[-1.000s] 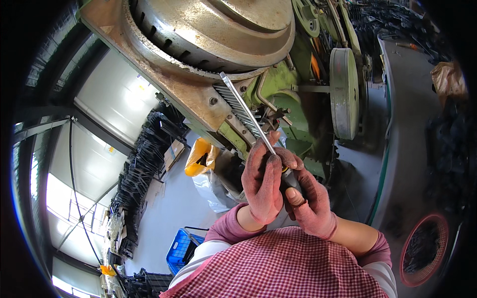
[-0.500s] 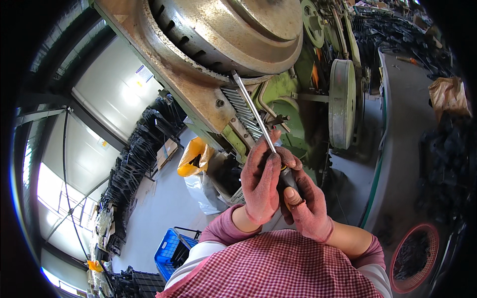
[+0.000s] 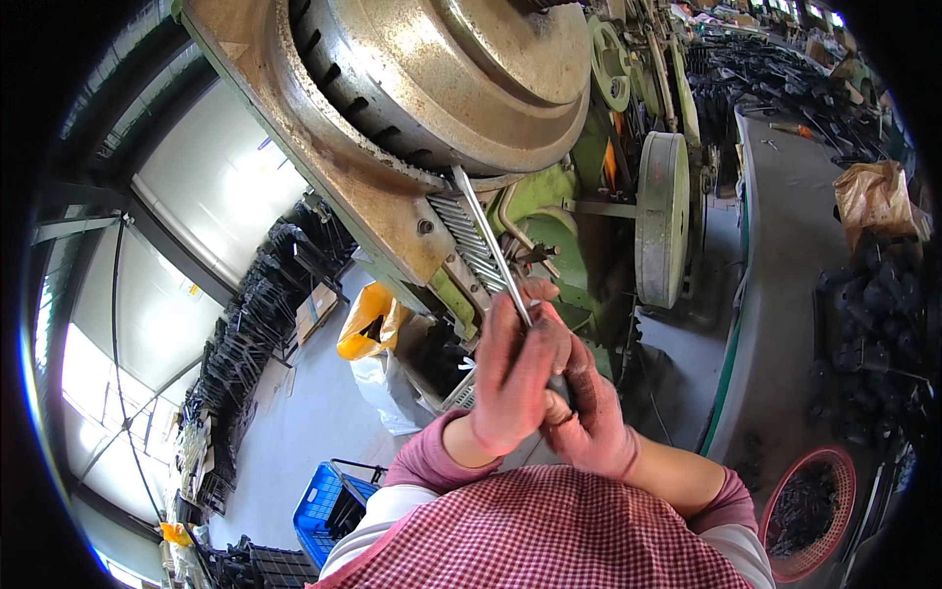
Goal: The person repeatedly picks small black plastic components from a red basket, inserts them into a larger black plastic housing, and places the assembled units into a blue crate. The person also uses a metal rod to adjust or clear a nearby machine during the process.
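A long screwdriver [image 3: 490, 243] with a bright metal shaft and a dark handle slants up from my hands. Its tip meets the lower rim of a big round metal drum [image 3: 432, 83], beside a row of parallel metal ribs [image 3: 461, 239]. My right hand [image 3: 596, 422], in a reddish, soiled glove, is closed round the handle, most of which it hides. Gloved the same way, my left hand [image 3: 505, 388] closes on the lower shaft, just ahead of the right one; the hands touch and overlap.
The green machine carries a heavy wheel [image 3: 660, 221] on its right side. Below it stand a yellow-and-white bag [image 3: 371, 329] and a blue crate [image 3: 319, 506]. At right, a grey table [image 3: 785, 236] bears dark parts, a brown bag [image 3: 873, 201] and a red basket [image 3: 844, 476].
My hands have closed more tightly together round the screwdriver, the left fingers now wrapping its shaft. The tip stays at the drum's rim. The whole view has shifted slightly.
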`<state>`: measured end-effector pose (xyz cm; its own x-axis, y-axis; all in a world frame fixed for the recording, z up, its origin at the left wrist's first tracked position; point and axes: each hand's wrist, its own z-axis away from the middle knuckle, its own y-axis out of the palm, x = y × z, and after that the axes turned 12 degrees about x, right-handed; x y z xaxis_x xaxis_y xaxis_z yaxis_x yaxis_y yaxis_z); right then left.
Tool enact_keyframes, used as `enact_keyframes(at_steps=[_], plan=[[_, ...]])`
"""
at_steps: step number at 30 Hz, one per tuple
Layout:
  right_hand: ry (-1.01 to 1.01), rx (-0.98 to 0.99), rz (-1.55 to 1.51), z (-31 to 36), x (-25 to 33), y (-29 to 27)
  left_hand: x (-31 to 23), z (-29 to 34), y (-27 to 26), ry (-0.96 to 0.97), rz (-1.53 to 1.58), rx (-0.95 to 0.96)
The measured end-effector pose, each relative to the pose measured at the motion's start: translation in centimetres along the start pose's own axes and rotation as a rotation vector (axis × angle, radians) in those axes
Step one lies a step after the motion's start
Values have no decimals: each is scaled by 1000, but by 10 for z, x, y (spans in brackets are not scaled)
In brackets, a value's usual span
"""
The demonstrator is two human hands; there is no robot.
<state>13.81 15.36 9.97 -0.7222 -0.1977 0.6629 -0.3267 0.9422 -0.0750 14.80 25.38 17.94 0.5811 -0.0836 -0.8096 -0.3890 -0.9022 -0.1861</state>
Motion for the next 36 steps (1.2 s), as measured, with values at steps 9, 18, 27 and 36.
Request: enact_keyframes(at_steps=[9, 18, 27, 36], plan=[[-33, 33, -203, 15, 9, -8, 4, 9, 5, 51, 443, 135], [183, 37, -468, 11, 40, -2, 0, 9, 1, -26, 535, 110], [215, -14, -559, 5, 62, 6, -19, 1, 0, -15, 591, 177], [224, -71, -320, 7, 16, -4, 15, -12, 11, -51, 528, -19]])
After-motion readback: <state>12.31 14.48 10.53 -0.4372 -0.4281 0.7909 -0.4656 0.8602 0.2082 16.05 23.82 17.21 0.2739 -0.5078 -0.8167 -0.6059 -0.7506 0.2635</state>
